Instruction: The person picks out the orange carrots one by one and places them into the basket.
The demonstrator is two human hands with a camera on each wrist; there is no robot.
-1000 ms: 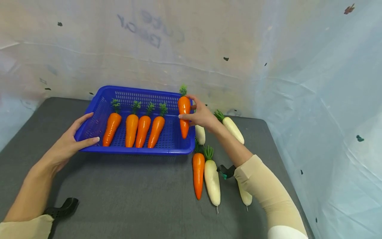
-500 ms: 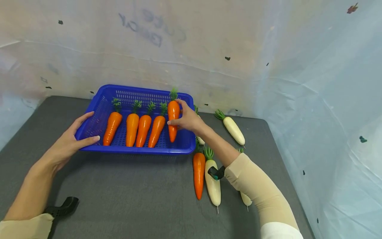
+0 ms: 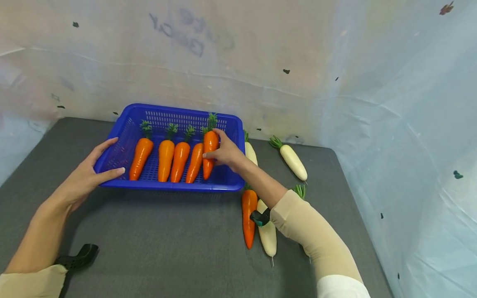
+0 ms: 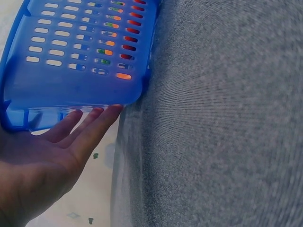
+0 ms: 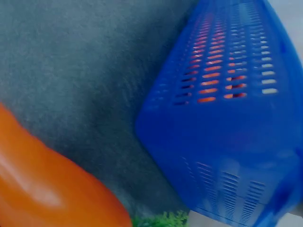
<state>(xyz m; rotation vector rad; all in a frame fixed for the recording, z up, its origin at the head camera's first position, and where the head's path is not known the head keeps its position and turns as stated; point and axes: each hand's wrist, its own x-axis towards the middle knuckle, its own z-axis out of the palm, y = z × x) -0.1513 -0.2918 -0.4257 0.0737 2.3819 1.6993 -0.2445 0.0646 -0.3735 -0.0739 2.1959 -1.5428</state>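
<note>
My left hand (image 3: 83,178) grips the left end of a blue plastic basket (image 3: 164,187), its thumb over the rim. In the left wrist view, the fingers of that hand (image 4: 52,156) lie along the basket's underside edge. My right hand (image 3: 227,154) pinches an orange carrot (image 3: 210,141) with a green leafy top, low inside the basket at its right part. That carrot overlaps the rightmost of several carrots (image 3: 194,163) lying side by side there. In the right wrist view, the basket's perforated wall (image 5: 222,123) hides the right hand's work.
Right of the basket, another carrot (image 3: 249,217) lies beside a white radish (image 3: 267,236), partly under the right wrist strap. Another white radish (image 3: 293,162) lies farther back, and one (image 3: 251,153) sits against the basket's right side. A plastic sheet (image 3: 238,54) hangs behind the dark table (image 3: 167,240).
My right hand has carried the carrot left and down, from over the basket's right rim to beside the rightmost carrot inside. The left hand keeps its hold on the basket.
</note>
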